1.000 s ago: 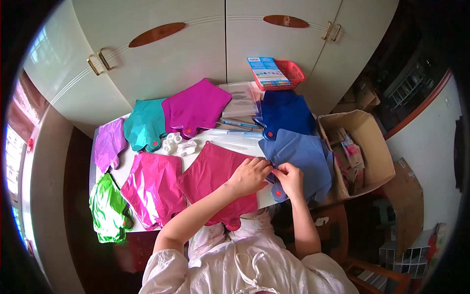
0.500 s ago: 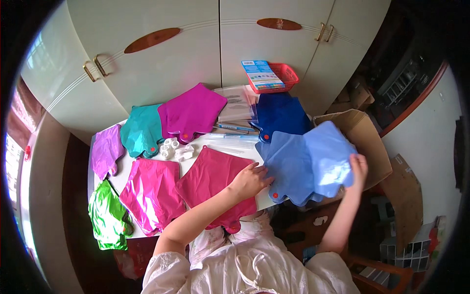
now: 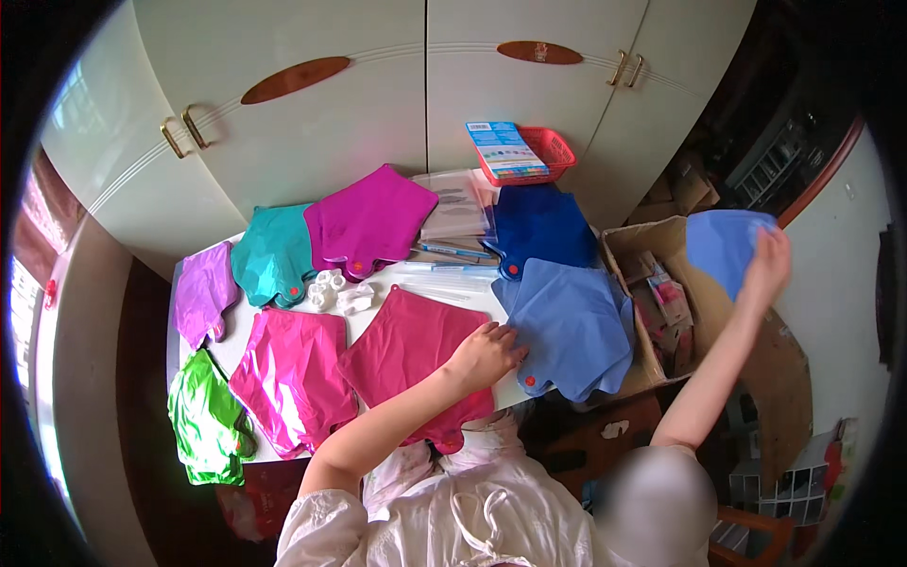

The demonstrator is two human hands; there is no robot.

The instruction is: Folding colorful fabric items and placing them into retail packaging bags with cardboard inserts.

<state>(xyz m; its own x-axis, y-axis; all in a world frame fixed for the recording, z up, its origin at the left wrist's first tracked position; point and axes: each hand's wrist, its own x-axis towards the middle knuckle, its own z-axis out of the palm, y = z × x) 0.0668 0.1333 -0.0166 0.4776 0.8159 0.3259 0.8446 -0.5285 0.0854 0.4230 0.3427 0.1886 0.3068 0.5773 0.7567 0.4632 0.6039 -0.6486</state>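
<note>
Right hand (image 3: 770, 260) now holds light-blue piece (image 3: 720, 250) up by carton's (image 3: 652, 238) right rim, swung clear of light-blue pile (image 3: 578, 317); one piece parted. Left hand (image 3: 487, 355), fingers curled, lies at pile's left edge; cannot tell if gripping. Piece thin, limp; pile creased, scallop-edged. Pink foil (image 3: 293, 373) farther left, glossy.

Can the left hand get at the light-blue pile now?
Probably yes: the left hand is at the left edge of the light-blue pile, with nothing visible between them.
</note>
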